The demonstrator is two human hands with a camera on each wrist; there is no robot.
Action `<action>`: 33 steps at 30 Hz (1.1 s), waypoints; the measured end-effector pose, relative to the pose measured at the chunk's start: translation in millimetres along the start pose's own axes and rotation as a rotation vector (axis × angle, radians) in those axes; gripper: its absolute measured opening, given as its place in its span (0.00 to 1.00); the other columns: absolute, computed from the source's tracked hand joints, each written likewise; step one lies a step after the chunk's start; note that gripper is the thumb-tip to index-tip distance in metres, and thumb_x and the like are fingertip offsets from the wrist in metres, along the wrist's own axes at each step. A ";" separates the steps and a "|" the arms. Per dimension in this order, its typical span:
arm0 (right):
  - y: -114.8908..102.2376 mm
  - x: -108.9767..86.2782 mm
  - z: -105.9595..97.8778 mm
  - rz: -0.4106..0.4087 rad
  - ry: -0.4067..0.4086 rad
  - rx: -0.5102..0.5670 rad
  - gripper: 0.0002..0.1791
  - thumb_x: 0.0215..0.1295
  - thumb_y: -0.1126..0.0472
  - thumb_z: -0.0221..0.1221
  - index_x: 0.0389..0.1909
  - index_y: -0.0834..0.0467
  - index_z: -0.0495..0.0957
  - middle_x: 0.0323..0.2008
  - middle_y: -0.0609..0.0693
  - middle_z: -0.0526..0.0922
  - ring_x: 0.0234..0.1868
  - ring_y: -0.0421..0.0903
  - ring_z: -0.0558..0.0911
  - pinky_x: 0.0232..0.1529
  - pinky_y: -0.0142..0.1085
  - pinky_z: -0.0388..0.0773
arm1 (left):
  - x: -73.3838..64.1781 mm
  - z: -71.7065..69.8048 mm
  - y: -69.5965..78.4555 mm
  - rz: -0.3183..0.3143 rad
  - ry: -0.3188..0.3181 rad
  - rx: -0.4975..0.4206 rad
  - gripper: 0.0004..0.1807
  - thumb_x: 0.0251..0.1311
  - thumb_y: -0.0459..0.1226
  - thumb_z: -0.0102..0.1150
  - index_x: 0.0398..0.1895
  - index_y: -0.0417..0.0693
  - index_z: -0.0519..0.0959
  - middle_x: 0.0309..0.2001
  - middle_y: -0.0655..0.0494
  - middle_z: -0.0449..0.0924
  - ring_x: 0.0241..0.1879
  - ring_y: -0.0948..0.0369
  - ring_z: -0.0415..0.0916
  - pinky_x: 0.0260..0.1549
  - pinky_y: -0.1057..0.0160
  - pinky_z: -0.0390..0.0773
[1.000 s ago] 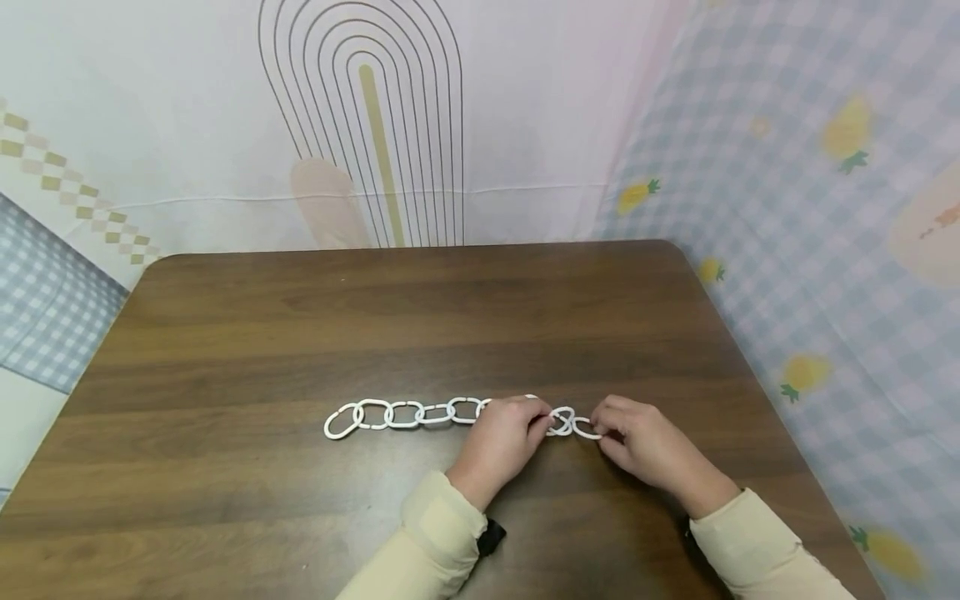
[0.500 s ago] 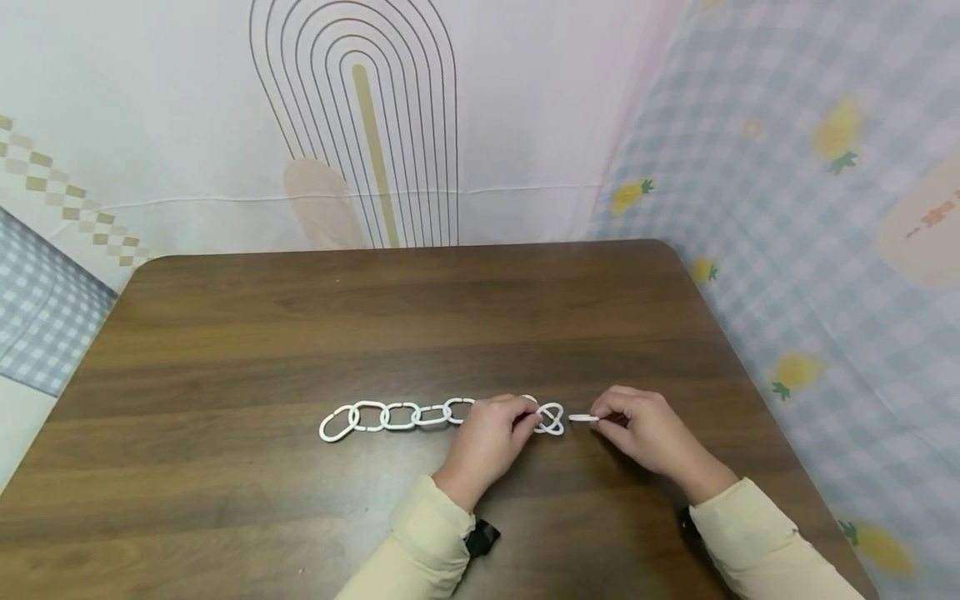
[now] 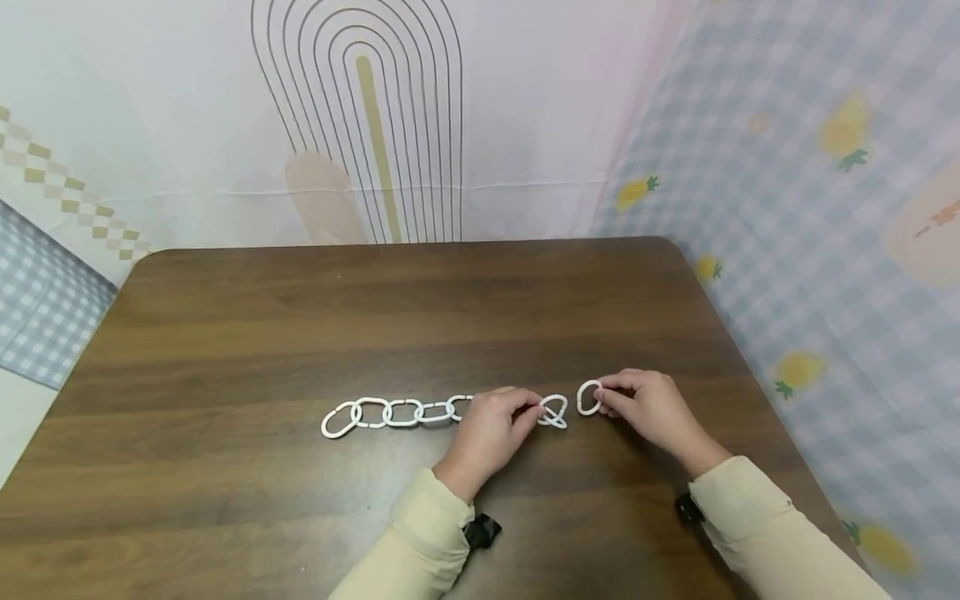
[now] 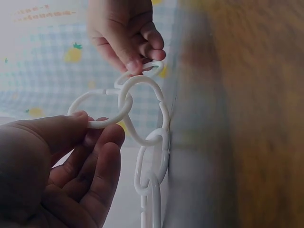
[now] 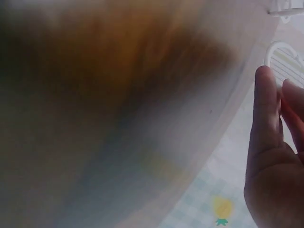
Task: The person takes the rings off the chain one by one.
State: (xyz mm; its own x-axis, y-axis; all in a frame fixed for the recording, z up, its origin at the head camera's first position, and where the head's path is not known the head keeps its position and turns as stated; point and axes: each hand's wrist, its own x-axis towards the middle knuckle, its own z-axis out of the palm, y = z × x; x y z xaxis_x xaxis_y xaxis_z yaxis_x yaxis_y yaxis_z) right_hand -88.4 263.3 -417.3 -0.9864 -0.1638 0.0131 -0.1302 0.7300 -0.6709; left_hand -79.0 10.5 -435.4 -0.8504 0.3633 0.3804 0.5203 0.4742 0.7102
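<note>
A chain of white plastic links point(image 3: 387, 414) lies across the table in the head view, its middle hidden behind my left hand point(image 3: 487, 432). My left thumb and fingers pinch a link point(image 4: 102, 124) near the chain's right end, and the left wrist view shows it hooked through another link point(image 4: 164, 114) that has a gap in its side. To the right, my right hand point(image 3: 652, 408) pinches a single oval link point(image 3: 580, 400) between thumb and fingertips. That link stands apart from the chain in the head view. Only its curved top point(image 5: 280, 45) shows in the right wrist view.
The brown wooden table point(image 3: 300, 325) reaches back to a pale patterned cloth point(image 3: 540, 125). A blue checked cloth point(image 3: 795, 275) with yellow fruit prints hangs along the right side. Dark straps point(image 3: 482, 531) sit at both wrists, below the cuffs.
The single link has come away from the chain's right end in my right hand. It then turned from edge-on to upright and rose slightly. My left hand keeps its pinch near the chain's end.
</note>
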 end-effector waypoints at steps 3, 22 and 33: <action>1.2 6.2 -3.6 0.082 -0.035 -0.001 0.08 0.66 0.65 0.65 0.42 0.65 0.87 0.28 0.48 0.86 0.27 0.41 0.85 0.28 0.30 0.82 | 0.7 -0.7 -0.6 -0.003 0.002 -0.015 0.03 0.63 0.35 0.67 0.36 0.47 0.88 0.34 0.58 0.86 0.35 0.63 0.83 0.38 0.63 0.82; 5.1 33.9 -15.6 0.127 -0.139 -0.174 0.07 0.68 0.61 0.64 0.36 0.60 0.88 0.21 0.44 0.84 0.25 0.40 0.82 0.33 0.36 0.78 | 1.3 -1.8 -0.6 0.001 -0.020 -0.018 0.02 0.63 0.36 0.67 0.34 0.50 0.88 0.33 0.60 0.86 0.34 0.65 0.82 0.38 0.65 0.81; 10.5 44.3 -19.4 0.205 -0.146 -0.175 0.08 0.67 0.61 0.64 0.36 0.62 0.88 0.21 0.45 0.85 0.24 0.40 0.84 0.31 0.36 0.81 | 1.7 -1.2 -1.6 -0.008 -0.031 -0.019 0.02 0.63 0.37 0.67 0.35 0.49 0.88 0.34 0.59 0.86 0.35 0.64 0.83 0.40 0.64 0.81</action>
State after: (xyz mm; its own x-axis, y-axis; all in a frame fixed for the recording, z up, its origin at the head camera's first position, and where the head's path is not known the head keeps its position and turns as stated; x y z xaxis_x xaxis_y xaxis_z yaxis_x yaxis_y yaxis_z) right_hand -135.3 276.6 -409.5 -0.9706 -0.0856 -0.2249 0.0426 0.8587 -0.5107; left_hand -81.4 9.5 -435.2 -0.8517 0.3844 0.3563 0.5116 0.4621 0.7244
